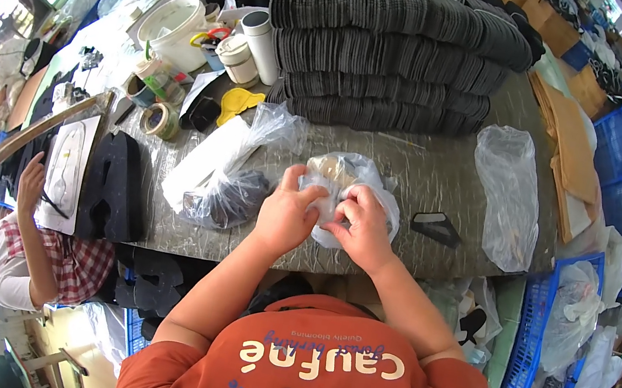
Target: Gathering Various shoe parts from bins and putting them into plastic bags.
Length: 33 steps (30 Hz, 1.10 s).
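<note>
Your left hand (288, 211) and right hand (361, 229) pinch the clear plastic bag (372, 173), near the worktable's (438, 181) near edge. Likely light, limp, slippery; you'd best hold its bunched film with fingertips.

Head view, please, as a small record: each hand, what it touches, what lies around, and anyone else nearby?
Left hand: touching a clear plastic bag
Right hand: touching the same bag
Bag contents: something tan, hard to make out
Left of the hands: another clear bag, holding something dark
Right of the hands: a small black piece, then a flat clear bag
Beyond: stacked dark pieces
Nearby: a co-worker at the left, one hand raised
</note>
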Each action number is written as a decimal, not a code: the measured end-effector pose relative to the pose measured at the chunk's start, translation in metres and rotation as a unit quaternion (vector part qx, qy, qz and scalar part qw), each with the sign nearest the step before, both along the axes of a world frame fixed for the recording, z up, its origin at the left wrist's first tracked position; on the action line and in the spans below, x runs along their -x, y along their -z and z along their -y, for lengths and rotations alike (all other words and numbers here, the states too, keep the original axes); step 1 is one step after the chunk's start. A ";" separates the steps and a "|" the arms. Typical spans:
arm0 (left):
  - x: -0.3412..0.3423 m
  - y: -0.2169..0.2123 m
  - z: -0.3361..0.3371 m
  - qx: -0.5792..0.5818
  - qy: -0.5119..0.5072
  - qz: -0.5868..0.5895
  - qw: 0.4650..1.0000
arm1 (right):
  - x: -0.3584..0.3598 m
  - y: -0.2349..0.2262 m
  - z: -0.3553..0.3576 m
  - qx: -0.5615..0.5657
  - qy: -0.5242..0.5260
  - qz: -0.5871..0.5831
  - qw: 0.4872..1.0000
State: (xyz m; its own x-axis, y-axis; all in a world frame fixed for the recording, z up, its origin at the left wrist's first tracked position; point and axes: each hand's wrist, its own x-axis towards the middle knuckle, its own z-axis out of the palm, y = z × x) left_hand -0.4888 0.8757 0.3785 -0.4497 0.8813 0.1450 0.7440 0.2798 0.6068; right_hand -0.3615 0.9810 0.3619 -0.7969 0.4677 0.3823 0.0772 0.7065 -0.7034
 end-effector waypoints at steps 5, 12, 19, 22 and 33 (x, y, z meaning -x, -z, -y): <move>0.006 0.011 -0.001 -0.121 -0.042 0.093 0.987 | -0.002 0.003 -0.013 -0.029 0.024 0.034 0.999; 0.041 0.044 -0.010 -0.302 -0.206 0.780 0.508 | -0.003 0.014 -0.034 0.061 0.095 0.002 0.994; 0.055 -0.016 0.005 -0.245 -0.118 0.452 0.850 | -0.017 0.009 -0.047 0.029 0.157 -0.044 0.986; 0.048 -0.078 -0.007 -0.465 0.166 0.587 0.642 | -0.011 -0.019 -0.034 -0.069 0.113 -0.035 0.991; 0.044 0.006 -0.023 -0.159 -0.137 0.451 0.867 | 0.011 -0.016 -0.061 0.280 0.158 -0.106 0.941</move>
